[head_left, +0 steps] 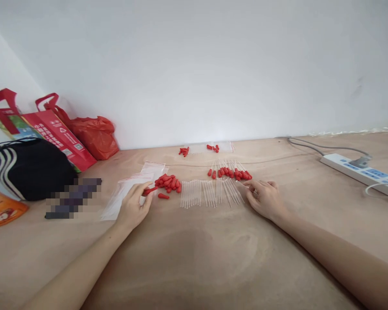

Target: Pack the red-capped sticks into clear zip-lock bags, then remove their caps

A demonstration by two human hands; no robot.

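Observation:
My left hand (133,207) pinches a red rubber bulb (149,190) between thumb and fingers, at the left side of a heap of red bulbs (168,182). One loose bulb (163,196) lies just in front of that heap. To its right, thin clear glass dropper tubes (191,193) lie side by side in a row. My right hand (265,199) is closed on the end of a glass tube (242,184) that points left. Behind the row lie droppers (226,171) with red bulbs fitted on their tubes.
Clear zip bags (126,191) lie under and beside my left hand. Near the wall are more red bulbs (184,151) and another clear bag (226,147). Shopping bags (60,135), a black bag (42,168) and an orange pouch (4,209) stand left; a power strip (358,171) lies right.

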